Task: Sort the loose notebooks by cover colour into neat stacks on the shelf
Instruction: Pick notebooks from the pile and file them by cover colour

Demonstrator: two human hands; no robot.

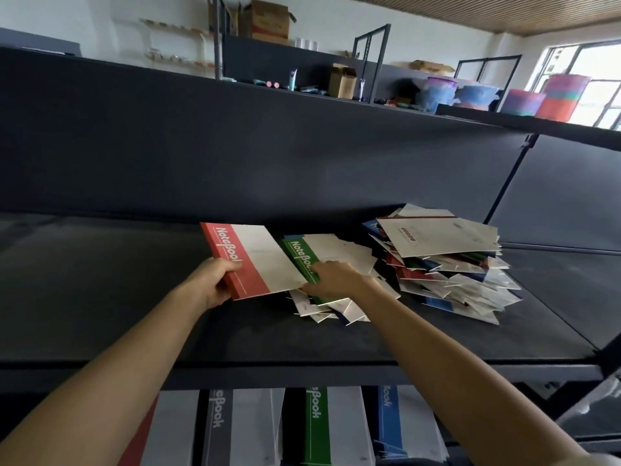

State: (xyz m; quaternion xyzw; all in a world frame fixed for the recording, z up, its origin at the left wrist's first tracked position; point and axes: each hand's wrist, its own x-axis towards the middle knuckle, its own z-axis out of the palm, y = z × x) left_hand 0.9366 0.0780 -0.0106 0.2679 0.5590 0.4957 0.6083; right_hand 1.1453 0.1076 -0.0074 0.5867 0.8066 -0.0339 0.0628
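— Where are my hands?
— My left hand (215,280) grips the red notebook (255,260) at its spine edge, thumb on the cover. My right hand (332,279) lies on the green notebook (299,257), which the red one overlaps. I cannot tell whether those fingers pinch or only press.
— And the rest?
— The pile (447,264) lies jumbled just right of my right hand, on the same shelf (100,297). On the level below I see 4 stacks (316,425): red, grey, green, blue.
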